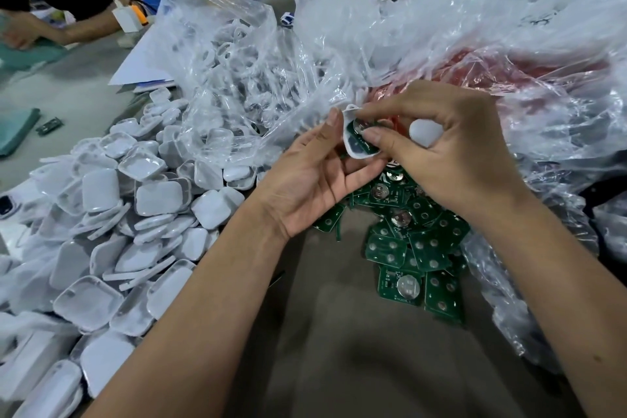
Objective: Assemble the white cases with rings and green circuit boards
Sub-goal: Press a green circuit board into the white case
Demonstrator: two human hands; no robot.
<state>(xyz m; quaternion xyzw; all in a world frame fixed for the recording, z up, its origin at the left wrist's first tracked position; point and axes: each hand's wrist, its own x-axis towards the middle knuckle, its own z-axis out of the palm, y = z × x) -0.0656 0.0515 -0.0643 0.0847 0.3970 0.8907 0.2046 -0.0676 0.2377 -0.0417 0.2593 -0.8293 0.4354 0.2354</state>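
A: Describe the unit in work.

B: A white case (pixel 356 146) with rounded corners and a small loop at its top, held up between both hands above the loose pile of green circuit boards (pixel 412 248). A green board with a round silver cell sits inside it.

A: Hand state?

B: The left hand (pixel 305 180) supports the case from the left, fingers partly curled round its edge. The right hand (pixel 444 146) pinches the case at thumb and forefinger and also holds a second white piece (pixel 424 132) in its curled fingers.

A: Obscured items?

B: Fingers cover most of the case. Whether the board is fully seated cannot be determined. The clear plastic bag (pixel 237 78) blurs the white parts inside it.
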